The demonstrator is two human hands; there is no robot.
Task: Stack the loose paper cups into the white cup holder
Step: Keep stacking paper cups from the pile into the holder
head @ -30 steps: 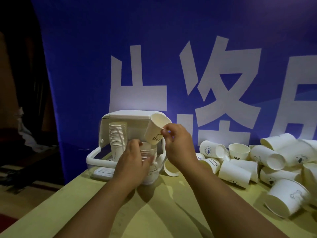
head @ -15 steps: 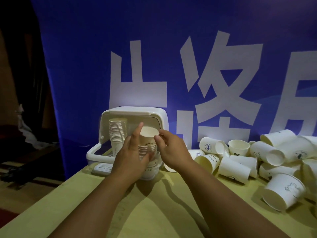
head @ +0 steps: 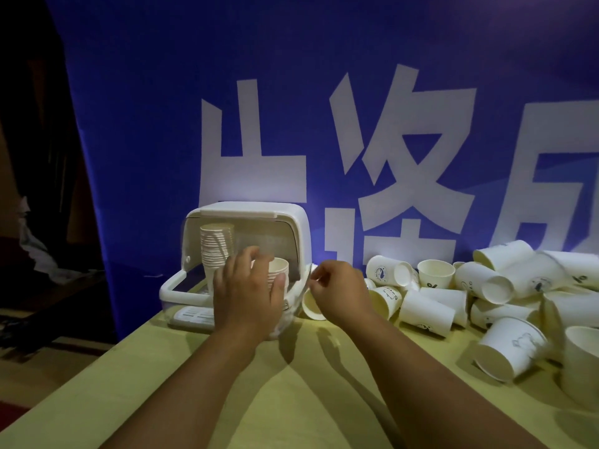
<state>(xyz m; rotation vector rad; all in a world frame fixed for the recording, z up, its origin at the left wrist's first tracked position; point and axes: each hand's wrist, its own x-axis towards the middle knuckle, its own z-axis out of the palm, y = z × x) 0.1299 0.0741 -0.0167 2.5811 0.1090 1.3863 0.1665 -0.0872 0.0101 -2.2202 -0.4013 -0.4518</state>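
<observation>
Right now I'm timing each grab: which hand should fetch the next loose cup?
Right hand, probably: it is empty beside the loose cups, while the left hand steadies the short stack in the holder.

The left hand (head: 248, 294) hides the lower short cup stack (head: 278, 270); the rightmost cup (head: 583, 361) is cut off.

Yellow table (head: 265, 396), pretty cluttered
white holder (head: 291, 222) sits at the back left edge, and a big messy pile of cups (head: 486, 286), mostly tipped over, sprawls across the right
</observation>
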